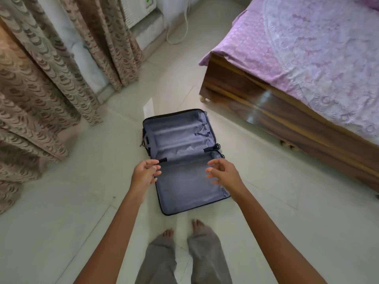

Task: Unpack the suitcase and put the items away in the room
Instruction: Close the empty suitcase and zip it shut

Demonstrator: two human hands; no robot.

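On the pale floor [82, 201] by the bed [307, 48], our left hand [144, 173] and right hand [222, 173] reach over the open suitcase [184, 187], fingers loose, gripping nothing.

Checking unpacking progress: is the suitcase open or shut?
Open: the suitcase lies flat on the floor, both lined halves showing, no loose items visible inside.

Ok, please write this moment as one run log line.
suitcase: open flat on floor, no items visible inside | left hand: holds nothing, at its left edge | right hand: holds nothing, at its right edge
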